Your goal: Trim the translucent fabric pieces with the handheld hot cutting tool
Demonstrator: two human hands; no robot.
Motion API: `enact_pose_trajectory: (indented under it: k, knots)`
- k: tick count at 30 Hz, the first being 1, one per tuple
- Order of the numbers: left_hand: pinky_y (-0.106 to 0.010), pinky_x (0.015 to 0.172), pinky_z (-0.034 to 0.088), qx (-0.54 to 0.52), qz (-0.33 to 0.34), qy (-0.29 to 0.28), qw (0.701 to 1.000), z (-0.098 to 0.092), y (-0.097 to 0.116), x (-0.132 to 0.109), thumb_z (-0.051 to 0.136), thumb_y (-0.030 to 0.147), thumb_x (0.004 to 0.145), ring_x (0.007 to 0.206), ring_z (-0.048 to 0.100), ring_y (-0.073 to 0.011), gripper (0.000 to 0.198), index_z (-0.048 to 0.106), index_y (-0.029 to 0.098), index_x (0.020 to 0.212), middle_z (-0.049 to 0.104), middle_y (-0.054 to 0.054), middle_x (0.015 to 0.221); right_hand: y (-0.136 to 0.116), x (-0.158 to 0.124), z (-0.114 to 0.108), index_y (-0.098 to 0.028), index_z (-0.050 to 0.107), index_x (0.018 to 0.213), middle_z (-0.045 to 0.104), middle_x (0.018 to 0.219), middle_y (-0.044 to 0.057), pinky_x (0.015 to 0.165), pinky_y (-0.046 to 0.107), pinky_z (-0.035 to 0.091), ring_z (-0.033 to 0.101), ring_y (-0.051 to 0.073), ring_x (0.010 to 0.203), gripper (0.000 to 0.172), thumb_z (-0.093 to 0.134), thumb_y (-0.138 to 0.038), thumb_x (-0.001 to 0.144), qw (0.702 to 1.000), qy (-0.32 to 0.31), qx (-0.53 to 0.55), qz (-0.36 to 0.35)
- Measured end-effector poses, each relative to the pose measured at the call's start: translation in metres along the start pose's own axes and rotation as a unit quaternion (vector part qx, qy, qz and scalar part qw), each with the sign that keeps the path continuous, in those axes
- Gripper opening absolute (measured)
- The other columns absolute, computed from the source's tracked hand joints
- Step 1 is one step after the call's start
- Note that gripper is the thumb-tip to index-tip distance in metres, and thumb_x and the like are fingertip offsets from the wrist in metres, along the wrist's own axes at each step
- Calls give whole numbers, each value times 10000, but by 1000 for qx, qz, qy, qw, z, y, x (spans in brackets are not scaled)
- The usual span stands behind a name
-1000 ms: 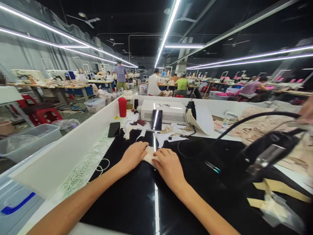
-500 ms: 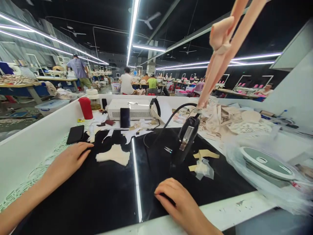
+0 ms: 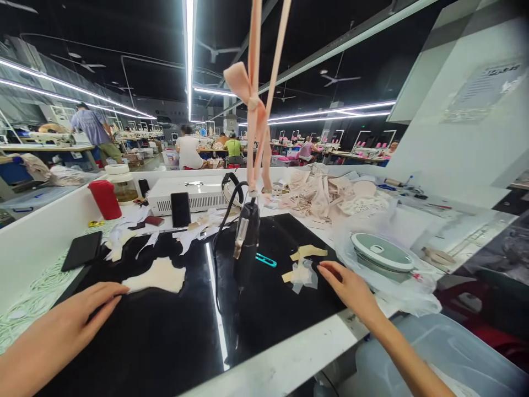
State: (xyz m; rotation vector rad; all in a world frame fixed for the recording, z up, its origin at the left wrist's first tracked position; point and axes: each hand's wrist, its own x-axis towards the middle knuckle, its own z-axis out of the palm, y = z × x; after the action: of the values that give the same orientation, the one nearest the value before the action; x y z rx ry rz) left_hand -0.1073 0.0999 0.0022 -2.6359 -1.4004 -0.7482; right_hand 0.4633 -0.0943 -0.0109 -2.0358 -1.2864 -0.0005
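The right hand (image 3: pixel 351 289), fingers loosely together and empty, lay just short of the flimsy scraps (image 3: pixel 303 274) on the black surface (image 3: pixel 165 331) — a careless brush could have scattered them — while the left hand (image 3: pixel 68 325) rested flat, fingers together, near the cream piece (image 3: pixel 156 275).

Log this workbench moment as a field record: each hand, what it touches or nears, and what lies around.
Left hand: open, flat on black mat, fingertips near cream fabric piece
Right hand: open, fingertips next to clear plastic scraps; contact unclear
Between hands: black corded tool hanging from pink ribbon
Nearby: teal snips, black phone, red cup
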Motion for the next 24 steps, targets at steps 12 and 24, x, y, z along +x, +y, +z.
enact_pose_trajectory:
  k: [12, 24]
  knots:
    - [-241, 821, 615, -55, 165, -67, 982, -1, 136, -1, 490, 395, 950, 894, 757, -191, 270, 742, 359, 1039, 768, 49, 1066, -21, -15, 35, -268, 758, 993, 657, 838, 35, 785, 359, 455, 616, 240, 831, 314, 541, -479, 912, 996, -54, 2, -74]
    - [-295, 768, 554, -168, 129, -234, 949, 68, 305, 35, 376, 199, 989, 886, 731, -241, 377, 649, 253, 1243, 731, -89, 1016, -19, -14, 27, -229, 657, 818, 698, 791, 33, 682, 318, 461, 636, 216, 726, 339, 439, -460, 936, 994, -21, 101, -23]
